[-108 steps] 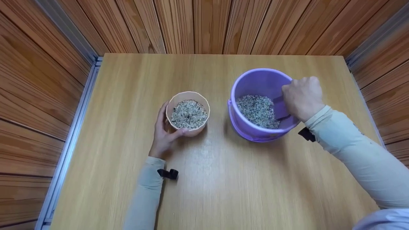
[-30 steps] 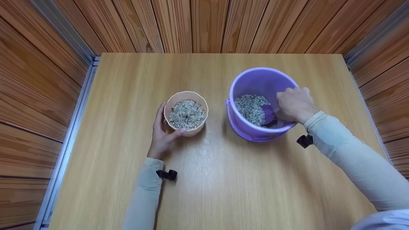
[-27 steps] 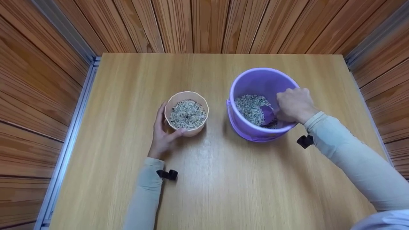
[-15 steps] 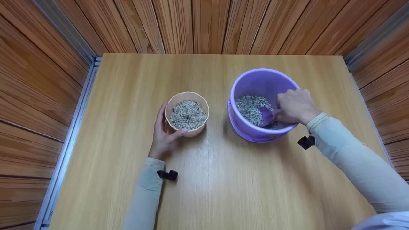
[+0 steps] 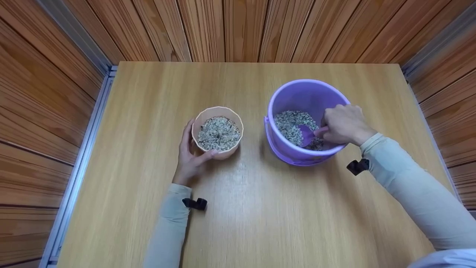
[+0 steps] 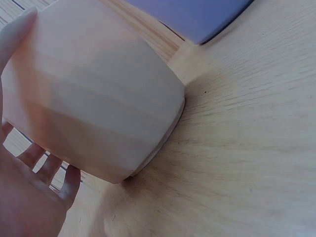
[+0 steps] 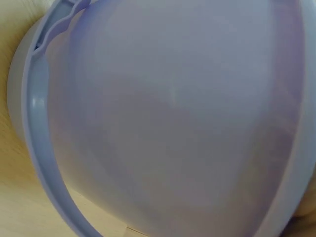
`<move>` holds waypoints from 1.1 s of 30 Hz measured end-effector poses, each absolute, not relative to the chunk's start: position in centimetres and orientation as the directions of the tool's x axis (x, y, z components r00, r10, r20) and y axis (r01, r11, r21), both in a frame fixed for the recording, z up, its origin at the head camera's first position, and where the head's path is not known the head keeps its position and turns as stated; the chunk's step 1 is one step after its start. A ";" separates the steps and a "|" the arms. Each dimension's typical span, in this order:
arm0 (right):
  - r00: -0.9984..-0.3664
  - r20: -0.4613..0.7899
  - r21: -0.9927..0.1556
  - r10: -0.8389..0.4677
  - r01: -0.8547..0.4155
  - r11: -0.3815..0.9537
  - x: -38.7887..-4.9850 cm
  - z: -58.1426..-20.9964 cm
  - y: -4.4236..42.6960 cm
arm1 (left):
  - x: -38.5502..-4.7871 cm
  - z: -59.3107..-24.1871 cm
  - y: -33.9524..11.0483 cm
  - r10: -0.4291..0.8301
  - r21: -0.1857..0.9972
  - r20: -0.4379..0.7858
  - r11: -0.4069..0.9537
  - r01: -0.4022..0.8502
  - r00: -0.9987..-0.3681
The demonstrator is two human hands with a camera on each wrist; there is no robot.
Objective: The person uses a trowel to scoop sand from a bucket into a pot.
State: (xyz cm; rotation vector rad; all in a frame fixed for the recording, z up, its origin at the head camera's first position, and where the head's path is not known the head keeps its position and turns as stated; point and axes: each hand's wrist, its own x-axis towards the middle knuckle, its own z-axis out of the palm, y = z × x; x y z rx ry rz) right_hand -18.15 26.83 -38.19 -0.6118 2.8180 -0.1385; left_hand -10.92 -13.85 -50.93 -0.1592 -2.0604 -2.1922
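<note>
Woodgrain tabletop [image 5: 253,216], left hand [image 5: 189,158] holding faceted peach pot [image 6: 103,89], right hand [image 5: 344,123] gripping purple scoop [image 5: 306,136]

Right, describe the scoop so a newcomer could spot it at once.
On the wooden table, find the purple bucket at the person's right. The right hand holds the scoop inside it. Its darker purple sets it apart from the bucket and the speckled grains.

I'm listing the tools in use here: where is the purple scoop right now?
In the head view, the scoop is right of centre, inside the bucket, at the gravel and gripped by the right hand.
</note>
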 end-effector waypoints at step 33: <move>-0.885 -0.243 -0.380 -0.396 -0.289 0.879 -17.7 -37.1 27.5 | -10.8 -50.7 -13.8 -0.023 0.987 0.156 -0.029 0.156 -0.988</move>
